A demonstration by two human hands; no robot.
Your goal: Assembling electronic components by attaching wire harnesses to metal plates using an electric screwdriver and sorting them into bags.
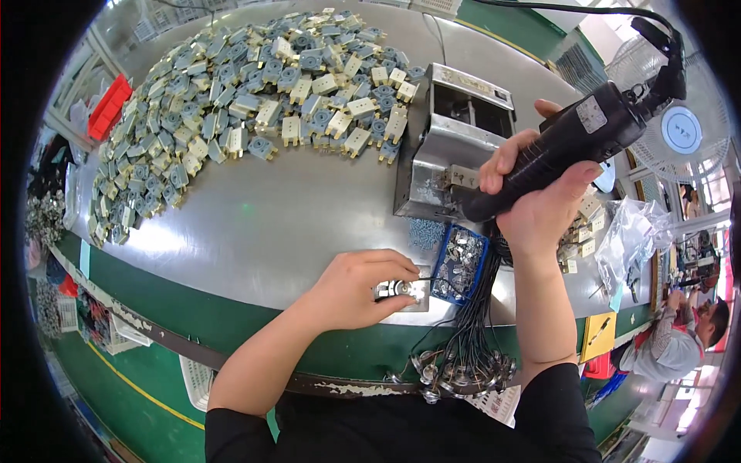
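Left hand [356, 289]: rests on the near edge of the metal worktable [262, 224], palm down, fingers curled narrow and pinched onto a small shiny metal fitting [401, 290]. The fitting sits under the fingertips on a small flat plate, just left of the blue tray [461, 262].

Right hand [540, 197]: raised above the table, fingers wrapped fully around a black electric screwdriver [563, 150]; thumb on the near side, the other fingers over the top. The tool is tilted, nose down-left toward the metal feeder box [451, 147], its cable running off up and right. The nose is well above the fitting, apart from it.

Blue tray: small, open, holds loose silvery parts; touches the plate's right side, in front of the feeder box.

Loose screws [424, 231]: scattered between feeder box and tray.

Bundle of black wires [471, 339]: hangs over the table edge below the tray, ending in round metal caps.

Heap of grey and cream plug parts [255, 100]: spread across the far left of the table, well apart from both hands.

Clear plastic bag [633, 239]: lies right of the right forearm.

Another person [671, 347]: seated at far right.
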